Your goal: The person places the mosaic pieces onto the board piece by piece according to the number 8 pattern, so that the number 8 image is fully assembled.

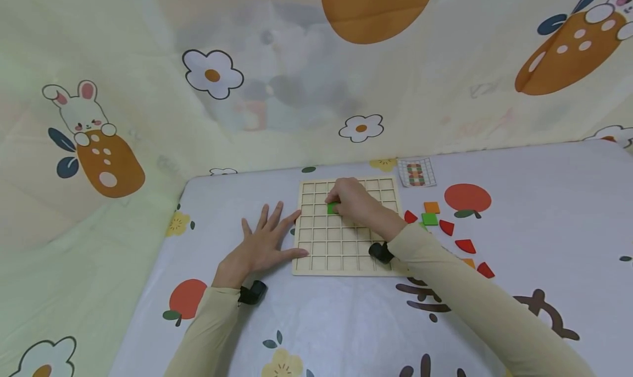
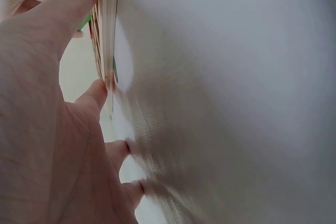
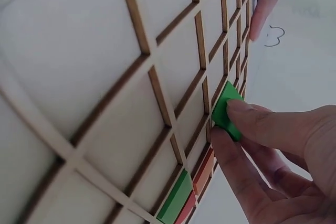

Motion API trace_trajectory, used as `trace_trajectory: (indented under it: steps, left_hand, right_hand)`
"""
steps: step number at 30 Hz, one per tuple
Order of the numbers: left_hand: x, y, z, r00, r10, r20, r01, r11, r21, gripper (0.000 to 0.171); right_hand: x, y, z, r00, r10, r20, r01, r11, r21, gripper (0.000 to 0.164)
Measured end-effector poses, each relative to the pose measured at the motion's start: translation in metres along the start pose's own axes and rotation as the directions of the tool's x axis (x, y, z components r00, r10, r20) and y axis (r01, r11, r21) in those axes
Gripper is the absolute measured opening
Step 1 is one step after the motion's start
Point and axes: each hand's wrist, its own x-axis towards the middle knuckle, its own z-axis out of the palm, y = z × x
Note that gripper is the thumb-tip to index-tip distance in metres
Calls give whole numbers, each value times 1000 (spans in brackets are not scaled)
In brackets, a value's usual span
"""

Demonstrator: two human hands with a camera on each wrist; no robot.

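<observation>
A person's two bare hands in beige sleeves work at a pale wooden grid board (image 1: 334,262), which lies near the far edge of a tabletop (image 1: 559,212) spread with a white, fruit-and-flower-printed cloth. The right hand (image 1: 360,202) reaches over the board from its right edge, its thumb and fingers pinching a flat green square tile (image 1: 332,208) above the far, left part of the grid; the right wrist view shows this tile tilted against the dividers. In that view, a green piece (image 3: 176,198) and an orange-red piece (image 3: 203,171) sit in nearby cells. The left hand (image 1: 259,249) has its fingers spread wide beside the board's left edge, thumb and index finger touching it. Off the board's right edge lie loose red wedge-shaped pieces (image 1: 465,246), an orange square (image 1: 432,207) and a green square (image 1: 429,219). A small printed grid-pattern card (image 1: 416,172) lies just beside the board's far right corner.
</observation>
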Motion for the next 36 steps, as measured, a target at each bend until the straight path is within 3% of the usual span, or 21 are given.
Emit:
trace_trajectory:
  steps: [18, 26, 32, 36]
  left_hand:
    - [0, 2, -3, 1000, 16, -11, -16, 1000, 5, 95]
    - [0, 3, -4, 1000, 12, -14, -12, 1000, 2, 94]
    - [-1, 2, -1, 1000, 11, -10, -11, 1000, -3, 94]
    - [0, 1, -1, 1000, 6, -7, -6, 1000, 7, 95]
  right_hand:
    - [0, -5, 0, 999, 15, 38, -11, 994, -108, 22]
    - [-2, -3, 4, 1000, 17, 10, -16, 996, -91, 22]
    - [-14, 8, 8, 993, -93, -75, 85, 990, -108, 19]
    - [-38, 8, 2, 978, -151, -142, 137, 985, -108, 17]
